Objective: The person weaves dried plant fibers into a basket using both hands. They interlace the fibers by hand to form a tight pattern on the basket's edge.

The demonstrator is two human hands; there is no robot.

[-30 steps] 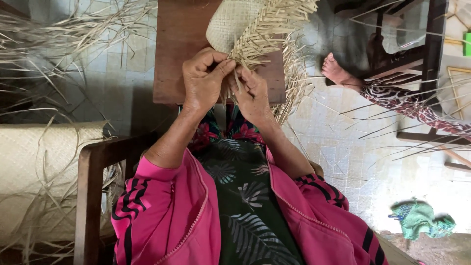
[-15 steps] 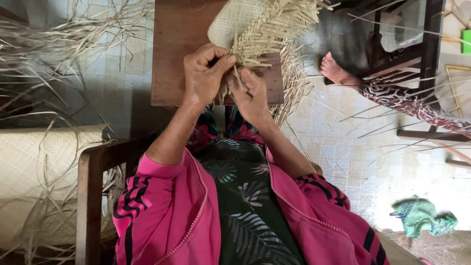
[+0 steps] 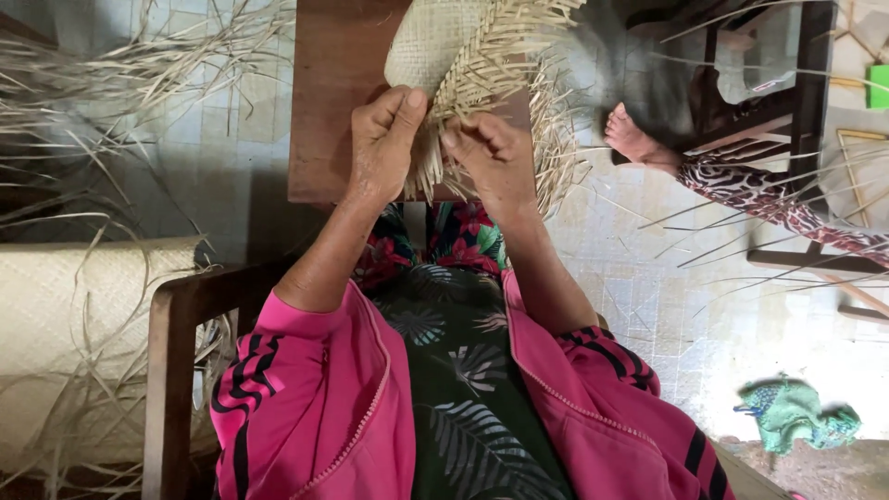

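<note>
Two pink sleeves (image 3: 306, 389) fill the bottom of the view, over a dark leaf-print garment, with a wooden chair arm (image 3: 171, 370) at the person's left. Past the sleeves, the hands meet close together on the fringed edge of a half-woven straw mat (image 3: 435, 42). The left hand (image 3: 384, 139) is closed on a bunch of loose strands (image 3: 426, 167), thumb pressed on top, probably to keep the weave tight. The right hand (image 3: 495, 157) pinches neighbouring strands just beside it (fingertips curled under, so the exact grip is hidden). The mat lies over a brown wooden board (image 3: 333, 102), which gives it a flat backing. Farther off, another person's bare foot (image 3: 634, 139) rests by a dark stool, a rolled mat (image 3: 83, 324) lies left, and a green cloth (image 3: 796, 412) sits on the tiles.
</note>
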